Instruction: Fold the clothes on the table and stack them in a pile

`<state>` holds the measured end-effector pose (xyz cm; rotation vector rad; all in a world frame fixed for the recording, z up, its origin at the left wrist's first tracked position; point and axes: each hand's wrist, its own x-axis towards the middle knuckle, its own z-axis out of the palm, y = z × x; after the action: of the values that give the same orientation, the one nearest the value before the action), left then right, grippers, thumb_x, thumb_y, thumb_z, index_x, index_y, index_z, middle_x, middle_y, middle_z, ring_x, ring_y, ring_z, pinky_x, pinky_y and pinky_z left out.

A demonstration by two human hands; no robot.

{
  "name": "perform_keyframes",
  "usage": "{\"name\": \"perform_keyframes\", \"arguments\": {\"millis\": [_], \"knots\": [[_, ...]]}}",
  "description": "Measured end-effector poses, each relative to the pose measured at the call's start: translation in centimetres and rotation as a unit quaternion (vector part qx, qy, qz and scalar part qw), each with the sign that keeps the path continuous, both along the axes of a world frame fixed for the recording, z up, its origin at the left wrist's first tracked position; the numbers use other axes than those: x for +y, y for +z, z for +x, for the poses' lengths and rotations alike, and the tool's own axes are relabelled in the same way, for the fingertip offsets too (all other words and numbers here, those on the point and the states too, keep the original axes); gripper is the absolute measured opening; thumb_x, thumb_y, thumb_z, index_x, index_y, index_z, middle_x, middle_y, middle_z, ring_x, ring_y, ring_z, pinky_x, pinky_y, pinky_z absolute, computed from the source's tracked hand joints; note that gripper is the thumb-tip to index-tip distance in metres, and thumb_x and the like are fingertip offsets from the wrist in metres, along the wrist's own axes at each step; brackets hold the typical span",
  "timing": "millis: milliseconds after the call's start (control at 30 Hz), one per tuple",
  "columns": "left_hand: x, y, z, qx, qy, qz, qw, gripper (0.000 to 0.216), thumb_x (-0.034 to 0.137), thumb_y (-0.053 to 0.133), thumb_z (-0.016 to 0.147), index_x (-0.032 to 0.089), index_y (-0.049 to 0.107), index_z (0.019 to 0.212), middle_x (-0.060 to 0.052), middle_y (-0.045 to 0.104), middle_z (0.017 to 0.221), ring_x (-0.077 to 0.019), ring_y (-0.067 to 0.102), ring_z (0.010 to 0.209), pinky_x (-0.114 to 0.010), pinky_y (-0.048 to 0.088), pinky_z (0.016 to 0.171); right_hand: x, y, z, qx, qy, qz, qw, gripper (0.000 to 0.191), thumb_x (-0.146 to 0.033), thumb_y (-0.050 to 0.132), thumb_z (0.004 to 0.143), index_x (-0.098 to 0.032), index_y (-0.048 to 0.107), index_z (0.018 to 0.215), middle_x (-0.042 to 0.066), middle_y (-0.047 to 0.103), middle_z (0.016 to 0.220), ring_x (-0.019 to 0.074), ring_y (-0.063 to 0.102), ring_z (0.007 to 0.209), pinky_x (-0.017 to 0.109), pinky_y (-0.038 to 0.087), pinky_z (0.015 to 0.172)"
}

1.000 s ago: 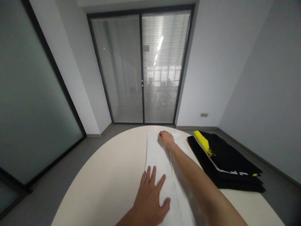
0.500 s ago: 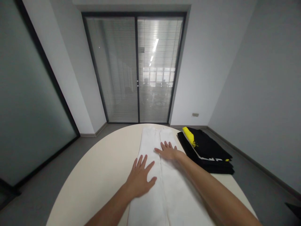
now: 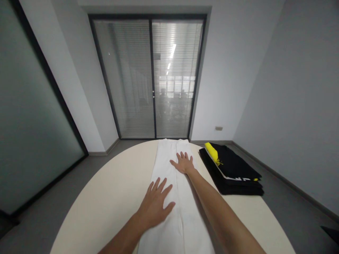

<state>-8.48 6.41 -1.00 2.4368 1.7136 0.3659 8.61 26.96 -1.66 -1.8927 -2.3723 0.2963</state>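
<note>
A long white garment point(image 3: 169, 162) lies flat down the middle of the round table, running from its far edge towards me. A lengthwise line parts it into two strips side by side; its exact kind I cannot make out. My left hand point(image 3: 157, 203) rests with spread fingers on its left part, nearer to me. Farther out, my right hand point(image 3: 184, 163) is laid palm down across the middle line and the right strip, fingers apart. Neither hand grips anything. The near end of the cloth runs out of view at the bottom.
A stack of folded black clothes point(image 3: 234, 169), its top piece with a yellow and white print, sits right of the white cloth. The pale table point(image 3: 106, 197) curves away on both sides. Beyond it stand a glass door with blinds point(image 3: 173, 77) and a wall.
My right hand has slid to the left and slightly away from me. The garment's right side has come inward, so it lies narrower. My left hand has hardly moved.
</note>
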Motion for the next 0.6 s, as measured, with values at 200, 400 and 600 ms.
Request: {"name": "perform_keyframes", "arguments": {"millis": [200, 400, 600], "knots": [[0.6, -0.2, -0.3, -0.002, 0.002, -0.029, 1.0, 0.065, 0.061, 0.043, 0.096, 0.03, 0.04, 0.152, -0.006, 0.022, 0.164, -0.033, 0.012, 0.152, -0.056, 0.014, 0.122, -1.8, 1.0, 1.9, 0.03, 0.005, 0.091, 0.995, 0.057, -0.052, 0.032, 0.1, -0.018, 0.049, 0.142, 0.017, 0.047, 0.149, 0.0314, 0.042, 0.135, 0.046, 0.03, 0.109], [-0.6, 0.1, 0.7, 0.004, 0.022, -0.014, 1.0, 0.055, 0.052, 0.048, 0.096, 0.028, 0.051, 0.145, -0.008, 0.037, 0.159, -0.0351, 0.026, 0.149, -0.055, 0.019, 0.121, -6.3, 0.1, 4.4, -0.018, 0.007, 0.037, 0.999, 0.073, -0.061, 0.033, 0.096, -0.009, 0.043, 0.147, 0.023, 0.042, 0.151, 0.0377, 0.035, 0.141, 0.049, 0.027, 0.112], [-1.6, -0.8, 1.7, 0.003, 0.004, -0.023, 1.0, 0.073, 0.065, 0.041, 0.094, 0.027, 0.033, 0.156, -0.009, 0.016, 0.165, -0.0392, 0.005, 0.151, -0.062, 0.011, 0.12, -7.5, -1.5, 4.3, -0.014, -0.004, 0.009, 1.0, 0.091, -0.072, 0.02, 0.094, -0.01, 0.014, 0.16, 0.016, 0.006, 0.166, 0.035, 0.001, 0.153, 0.049, 0.003, 0.121]]}}
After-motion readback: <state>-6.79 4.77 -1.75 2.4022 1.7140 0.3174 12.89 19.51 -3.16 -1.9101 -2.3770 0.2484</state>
